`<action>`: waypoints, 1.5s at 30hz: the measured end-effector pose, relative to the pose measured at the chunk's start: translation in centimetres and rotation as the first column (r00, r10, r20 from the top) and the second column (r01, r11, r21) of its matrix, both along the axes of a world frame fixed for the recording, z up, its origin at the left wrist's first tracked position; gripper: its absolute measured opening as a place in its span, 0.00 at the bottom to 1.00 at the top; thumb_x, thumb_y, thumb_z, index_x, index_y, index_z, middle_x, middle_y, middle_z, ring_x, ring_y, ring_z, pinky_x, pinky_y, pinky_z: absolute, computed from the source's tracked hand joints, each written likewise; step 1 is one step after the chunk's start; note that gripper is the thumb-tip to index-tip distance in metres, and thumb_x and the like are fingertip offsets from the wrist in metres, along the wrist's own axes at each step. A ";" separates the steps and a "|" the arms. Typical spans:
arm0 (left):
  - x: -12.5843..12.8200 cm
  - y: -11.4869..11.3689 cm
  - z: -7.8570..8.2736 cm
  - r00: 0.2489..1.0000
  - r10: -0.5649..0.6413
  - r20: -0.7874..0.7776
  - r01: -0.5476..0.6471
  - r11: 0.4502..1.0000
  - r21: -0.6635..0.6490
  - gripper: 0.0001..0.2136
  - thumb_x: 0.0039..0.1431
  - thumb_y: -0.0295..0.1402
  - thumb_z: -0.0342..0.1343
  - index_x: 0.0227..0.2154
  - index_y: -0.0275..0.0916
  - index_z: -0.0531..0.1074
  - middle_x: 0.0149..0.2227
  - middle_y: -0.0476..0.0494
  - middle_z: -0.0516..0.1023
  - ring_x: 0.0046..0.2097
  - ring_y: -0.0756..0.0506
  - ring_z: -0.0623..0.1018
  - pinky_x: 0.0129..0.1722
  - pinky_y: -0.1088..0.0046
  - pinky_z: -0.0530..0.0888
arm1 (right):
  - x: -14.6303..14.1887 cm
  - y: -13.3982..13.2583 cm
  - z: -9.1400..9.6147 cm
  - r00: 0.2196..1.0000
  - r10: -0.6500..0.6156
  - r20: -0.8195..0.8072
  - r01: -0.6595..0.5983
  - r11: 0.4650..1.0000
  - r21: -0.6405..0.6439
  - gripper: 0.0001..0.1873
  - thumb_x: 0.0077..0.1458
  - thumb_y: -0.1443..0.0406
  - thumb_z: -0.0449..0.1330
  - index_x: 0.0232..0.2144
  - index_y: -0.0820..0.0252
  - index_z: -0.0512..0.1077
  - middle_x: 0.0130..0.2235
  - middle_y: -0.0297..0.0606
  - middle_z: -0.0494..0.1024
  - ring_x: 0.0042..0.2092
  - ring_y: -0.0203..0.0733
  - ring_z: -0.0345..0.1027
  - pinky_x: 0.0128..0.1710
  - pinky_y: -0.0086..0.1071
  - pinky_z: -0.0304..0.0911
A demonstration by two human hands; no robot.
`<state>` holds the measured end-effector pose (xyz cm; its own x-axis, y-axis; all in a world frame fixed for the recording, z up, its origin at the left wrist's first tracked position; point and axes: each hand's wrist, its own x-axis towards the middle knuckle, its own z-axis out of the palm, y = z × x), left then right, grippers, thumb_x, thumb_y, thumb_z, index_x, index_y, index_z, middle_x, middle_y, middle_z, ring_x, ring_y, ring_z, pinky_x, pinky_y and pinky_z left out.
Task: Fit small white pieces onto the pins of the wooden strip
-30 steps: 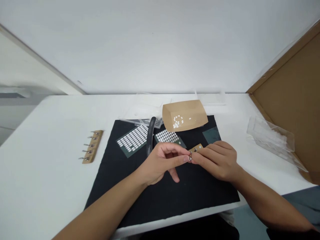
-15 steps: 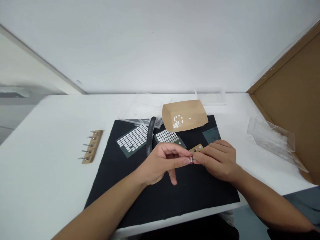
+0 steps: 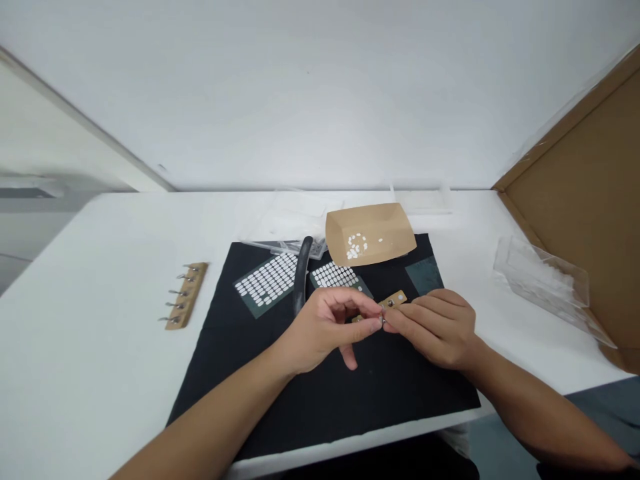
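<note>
Over the black mat (image 3: 320, 393) my two hands meet at a small wooden strip (image 3: 394, 301) that lies on the mat. My left hand (image 3: 325, 327) pinches a tiny metal piece (image 3: 383, 321) between thumb and forefinger at the strip's near edge. My right hand (image 3: 435, 327) rests on the strip from the right, fingers curled and pressed to the same spot. A small metal stud shows on the strip's top face.
A brown paper tray (image 3: 370, 233) with small white pieces stands behind the hands. Two green sheets of white dots (image 3: 267, 280) and a black tool handle (image 3: 301, 270) lie on the mat. A wooden strip with several metal hooks (image 3: 186, 293) lies left; a clear plastic tray (image 3: 545, 280) right.
Both hands stay together at the strip; the view has dipped slightly. More of the strip shows beneath my left fingers now.
</note>
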<state>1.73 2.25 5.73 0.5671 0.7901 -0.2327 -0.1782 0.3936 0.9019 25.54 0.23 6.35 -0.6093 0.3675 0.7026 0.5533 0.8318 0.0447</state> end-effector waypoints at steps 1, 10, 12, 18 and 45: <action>0.1 -0.1 0.1 1.000 0.010 -0.014 -0.010 1.000 0.025 0.14 0.54 0.35 0.74 0.38 0.32 0.80 0.34 0.43 0.83 0.27 0.51 0.79 0.16 0.79 0.81 | -0.1 0.0 -0.1 1.000 0.000 -0.007 0.000 1.000 -0.010 0.06 0.63 0.69 0.72 0.42 0.60 0.79 0.38 0.33 0.87 0.35 0.37 0.79 0.34 0.36 0.65; 0.5 -0.8 0.5 0.945 0.256 -0.203 -0.088 0.797 0.598 0.04 0.53 0.23 0.65 0.33 0.35 0.78 0.33 0.45 0.79 0.30 0.51 0.79 0.19 0.85 0.74 | -0.6 0.9 -0.9 0.993 0.046 -0.110 -0.074 0.961 -0.265 0.09 0.70 0.59 0.66 0.44 0.58 0.76 0.40 0.36 0.87 0.38 0.37 0.81 0.37 0.33 0.67; 0.5 -0.7 0.4 0.933 0.308 -0.187 -0.071 0.668 0.741 0.06 0.54 0.21 0.63 0.33 0.37 0.79 0.33 0.44 0.79 0.31 0.51 0.79 0.18 0.88 0.70 | -0.6 1.0 -0.9 0.993 0.072 -0.094 -0.097 0.949 -0.299 0.09 0.72 0.59 0.63 0.44 0.59 0.75 0.41 0.37 0.87 0.39 0.38 0.81 0.38 0.33 0.68; 0.4 -0.2 0.1 0.957 0.268 -0.109 -0.045 0.509 0.860 0.06 0.58 0.21 0.62 0.34 0.38 0.80 0.35 0.43 0.79 0.28 0.53 0.76 0.23 0.83 0.73 | -0.7 1.0 -0.9 0.992 0.103 -0.069 -0.120 0.937 -0.328 0.12 0.75 0.58 0.58 0.43 0.59 0.74 0.41 0.38 0.86 0.38 0.37 0.80 0.38 0.32 0.67; 0.0 -0.1 0.4 0.979 0.144 -0.147 -0.005 0.731 0.682 0.03 0.61 0.29 0.66 0.37 0.38 0.84 0.37 0.39 0.84 0.31 0.50 0.81 0.19 0.84 0.72 | -0.3 1.2 -1.9 0.976 0.156 -0.155 -0.216 0.812 -0.542 0.17 0.77 0.54 0.53 0.39 0.57 0.72 0.36 0.36 0.83 0.35 0.38 0.74 0.37 0.33 0.62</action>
